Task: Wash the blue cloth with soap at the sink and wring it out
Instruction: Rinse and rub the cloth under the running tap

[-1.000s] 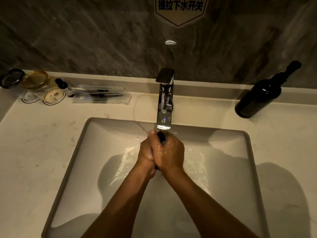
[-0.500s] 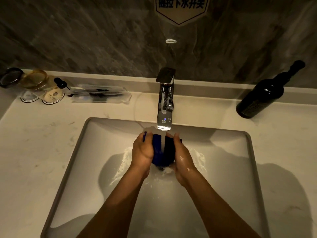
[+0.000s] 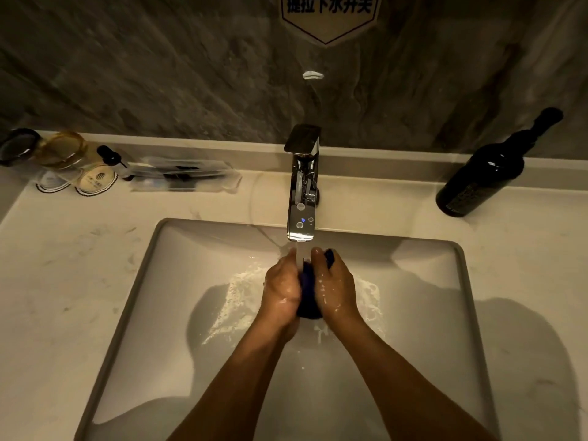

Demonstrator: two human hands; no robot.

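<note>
The blue cloth [image 3: 308, 292] is bunched into a narrow wad and pressed between both palms over the sink [image 3: 152, 268]. My left hand [image 3: 281, 286] grips it from the left and my right hand [image 3: 335, 286] from the right; a blue corner pokes out above my right fingers. Water runs from the chrome faucet [image 3: 301, 198] straight onto the cloth between my hands. Both hands are wet. White foam and splashes lie on the basin floor on either side of my wrists. Most of the cloth is hidden by my hands.
A dark bottle [image 3: 483, 176] stands on the counter at the back right. At the back left are glass cups [image 3: 60, 151] on coasters, a small dark pump bottle [image 3: 109, 155] and a clear tray [image 3: 184, 178] of wrapped items. A sign hangs on the stone wall.
Half a second ago my hands were apart with the cloth spread wide under the stream. Now they have pressed together again, squeezing the cloth into a narrow wad.
</note>
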